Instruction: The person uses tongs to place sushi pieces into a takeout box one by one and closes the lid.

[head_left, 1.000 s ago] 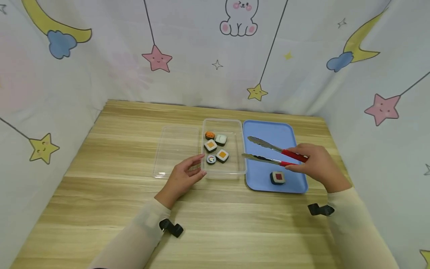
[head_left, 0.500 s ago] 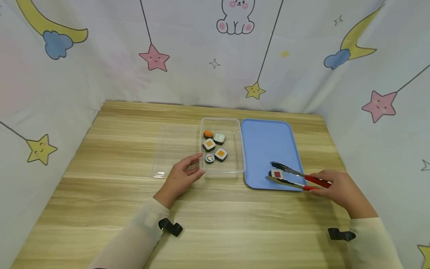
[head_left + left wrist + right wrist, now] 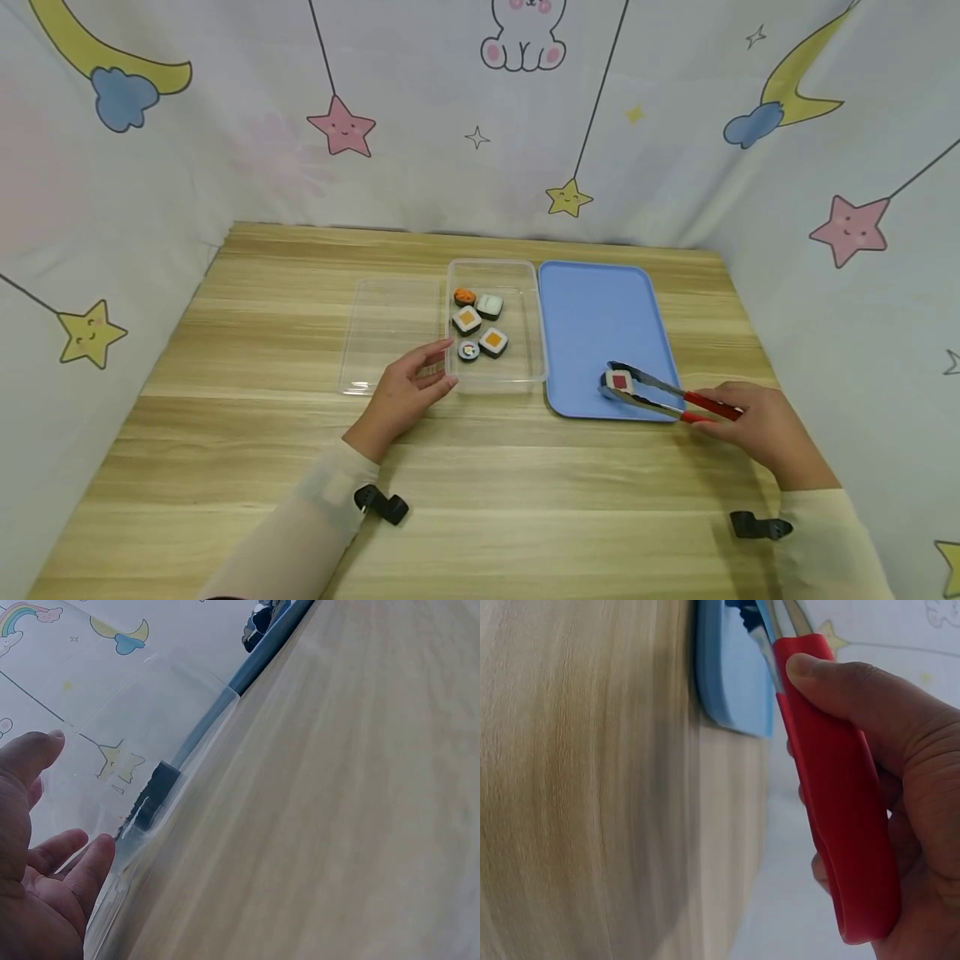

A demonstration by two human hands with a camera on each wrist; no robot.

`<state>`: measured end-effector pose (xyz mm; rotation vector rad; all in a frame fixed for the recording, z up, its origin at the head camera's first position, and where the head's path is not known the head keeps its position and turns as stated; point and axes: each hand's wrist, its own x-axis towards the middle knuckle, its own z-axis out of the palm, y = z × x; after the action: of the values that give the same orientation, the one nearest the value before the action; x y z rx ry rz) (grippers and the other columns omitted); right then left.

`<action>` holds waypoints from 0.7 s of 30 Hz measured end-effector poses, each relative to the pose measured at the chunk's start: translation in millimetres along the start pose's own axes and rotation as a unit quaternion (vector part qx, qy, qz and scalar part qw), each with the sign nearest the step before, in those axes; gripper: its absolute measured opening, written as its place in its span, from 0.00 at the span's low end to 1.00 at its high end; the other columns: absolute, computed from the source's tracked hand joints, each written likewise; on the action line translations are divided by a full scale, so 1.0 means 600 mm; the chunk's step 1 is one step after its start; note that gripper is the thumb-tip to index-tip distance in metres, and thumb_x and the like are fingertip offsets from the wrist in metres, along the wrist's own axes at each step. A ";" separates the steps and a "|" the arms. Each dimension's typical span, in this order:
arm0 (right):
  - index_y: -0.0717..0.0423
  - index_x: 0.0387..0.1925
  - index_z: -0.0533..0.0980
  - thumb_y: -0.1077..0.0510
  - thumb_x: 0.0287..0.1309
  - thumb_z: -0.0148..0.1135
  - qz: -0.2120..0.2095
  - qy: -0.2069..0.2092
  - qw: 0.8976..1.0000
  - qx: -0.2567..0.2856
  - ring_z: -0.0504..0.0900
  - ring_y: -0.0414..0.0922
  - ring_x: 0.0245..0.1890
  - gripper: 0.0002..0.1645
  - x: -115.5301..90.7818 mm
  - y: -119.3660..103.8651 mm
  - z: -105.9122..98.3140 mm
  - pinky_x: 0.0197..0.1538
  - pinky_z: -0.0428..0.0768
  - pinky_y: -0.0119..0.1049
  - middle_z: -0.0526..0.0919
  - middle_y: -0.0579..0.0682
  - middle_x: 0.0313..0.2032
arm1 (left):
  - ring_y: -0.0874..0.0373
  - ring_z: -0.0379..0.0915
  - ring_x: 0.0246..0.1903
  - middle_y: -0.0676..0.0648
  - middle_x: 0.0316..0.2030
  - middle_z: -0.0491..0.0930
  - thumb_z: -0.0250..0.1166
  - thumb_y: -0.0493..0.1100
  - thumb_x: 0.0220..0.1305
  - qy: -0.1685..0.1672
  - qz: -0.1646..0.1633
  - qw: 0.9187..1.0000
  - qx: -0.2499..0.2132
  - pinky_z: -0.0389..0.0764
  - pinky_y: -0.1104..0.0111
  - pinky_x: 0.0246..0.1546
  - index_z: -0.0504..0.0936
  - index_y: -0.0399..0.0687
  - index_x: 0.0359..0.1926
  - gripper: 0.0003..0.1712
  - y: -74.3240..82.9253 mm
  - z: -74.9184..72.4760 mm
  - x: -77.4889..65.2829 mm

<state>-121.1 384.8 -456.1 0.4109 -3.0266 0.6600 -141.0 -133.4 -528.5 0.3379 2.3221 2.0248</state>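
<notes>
My right hand (image 3: 765, 429) grips red-handled metal tongs (image 3: 660, 392), thumb along the red grip (image 3: 832, 780) in the right wrist view. The tong tips stand on either side of a sushi roll (image 3: 618, 382) with a dark red centre, low on the blue tray (image 3: 592, 292). At the left wall of a clear plastic container (image 3: 521, 367), my left hand (image 3: 401, 400) has its fingers loosely bent and spread, the fingertips right at the wall. Inside that container lie several sushi pieces, among them an orange-topped one (image 3: 465, 296) and a yellow-centred roll (image 3: 493, 342).
A flat clear lid (image 3: 390, 333) lies on the wooden table (image 3: 480, 500) left of the container, partly behind my left hand. The tray stands right beside the container. Printed white cloth (image 3: 420, 100) hangs behind the table and along its sides.
My right hand has brought the tongs down and right, from above the tray to the red-centred roll, and their tips have closed in on it. The left hand has stayed at the container.
</notes>
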 end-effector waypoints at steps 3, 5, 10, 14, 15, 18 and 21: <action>0.53 0.47 0.90 0.48 0.44 0.87 0.003 0.007 1.000 0.003 0.83 0.51 0.38 0.26 0.004 -0.003 -0.001 0.35 0.81 0.31 0.90 0.51 0.40 | 0.44 0.72 0.67 0.43 0.71 0.72 0.73 0.34 0.65 -0.001 -0.001 1.000 0.001 0.82 0.67 0.60 0.75 0.42 0.71 0.34 0.000 0.000 0.000; 0.54 0.47 0.90 0.48 0.44 0.87 0.008 0.009 1.000 0.005 0.83 0.51 0.38 0.28 0.008 -0.006 -0.004 0.34 0.81 0.31 0.90 0.53 0.40 | 0.45 0.73 0.67 0.44 0.71 0.72 0.73 0.35 0.66 -0.001 -0.003 1.000 0.001 0.82 0.68 0.59 0.75 0.42 0.71 0.34 0.000 0.000 0.000; 0.55 0.50 0.89 0.48 0.47 0.86 0.020 0.010 1.000 0.010 0.82 0.53 0.39 0.28 0.024 -0.019 -0.013 0.34 0.81 0.33 0.89 0.56 0.42 | 0.45 0.72 0.67 0.43 0.71 0.72 0.73 0.35 0.66 0.001 -0.002 1.000 -0.004 0.82 0.68 0.60 0.75 0.41 0.71 0.34 0.002 0.000 0.000; 0.55 0.51 0.88 0.50 0.48 0.85 0.025 0.018 0.999 0.018 0.82 0.53 0.39 0.28 0.042 -0.031 -0.020 0.34 0.80 0.32 0.89 0.56 0.42 | 0.44 0.72 0.67 0.42 0.71 0.71 0.74 0.35 0.65 0.000 -0.005 1.000 -0.008 0.82 0.65 0.60 0.75 0.41 0.71 0.34 0.002 0.000 -0.001; 0.55 0.51 0.88 0.50 0.48 0.85 0.023 0.021 0.999 0.019 0.82 0.53 0.39 0.28 0.047 -0.034 -0.022 0.34 0.80 0.32 0.89 0.56 0.42 | 0.44 0.72 0.67 0.42 0.71 0.71 0.74 0.35 0.65 -0.001 -0.005 1.000 -0.009 0.82 0.65 0.60 0.75 0.41 0.71 0.34 0.002 0.000 -0.001; 0.54 0.52 0.88 0.50 0.48 0.85 0.012 0.034 0.999 0.017 0.82 0.52 0.39 0.28 0.064 -0.044 -0.027 0.34 0.81 0.32 0.89 0.56 0.42 | 0.43 0.72 0.67 0.42 0.71 0.71 0.74 0.36 0.66 -0.004 -0.004 1.000 -0.011 0.82 0.64 0.61 0.75 0.41 0.71 0.34 0.003 0.000 -0.001; 0.54 0.52 0.88 0.49 0.49 0.85 -0.007 0.042 0.999 0.009 0.81 0.51 0.38 0.28 0.084 -0.058 -0.030 0.34 0.81 0.33 0.89 0.54 0.41 | 0.44 0.72 0.67 0.42 0.71 0.71 0.74 0.36 0.66 -0.005 -0.002 1.000 -0.009 0.82 0.65 0.61 0.75 0.41 0.71 0.34 0.003 0.000 -0.001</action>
<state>-161.4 349.3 -422.0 0.3935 -2.9387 0.6864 -140.2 -133.4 -526.8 0.3408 2.2954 2.0374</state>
